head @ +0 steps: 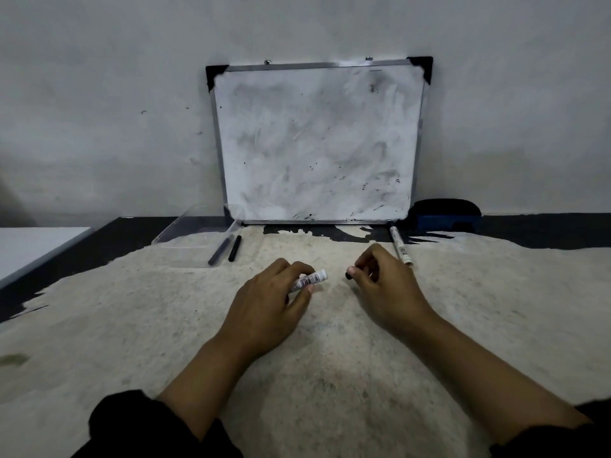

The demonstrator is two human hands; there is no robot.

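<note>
My left hand (271,302) grips a white marker (312,280) with a barcode label, its blunt end pointing right. My right hand (383,282) pinches a small black piece (348,276), probably the marker's cap, a short gap from the marker's end. Both hands hover low over the worn, pale table top (165,325). A smudged whiteboard (317,143) with a metal frame and black corners leans upright against the wall beyond the hands.
A second white marker (400,246) lies just behind my right hand. Two dark markers (226,249) lie at the left by a clear plastic tray (195,229). A dark blue eraser (444,214) sits right of the board. A white surface (33,249) adjoins far left.
</note>
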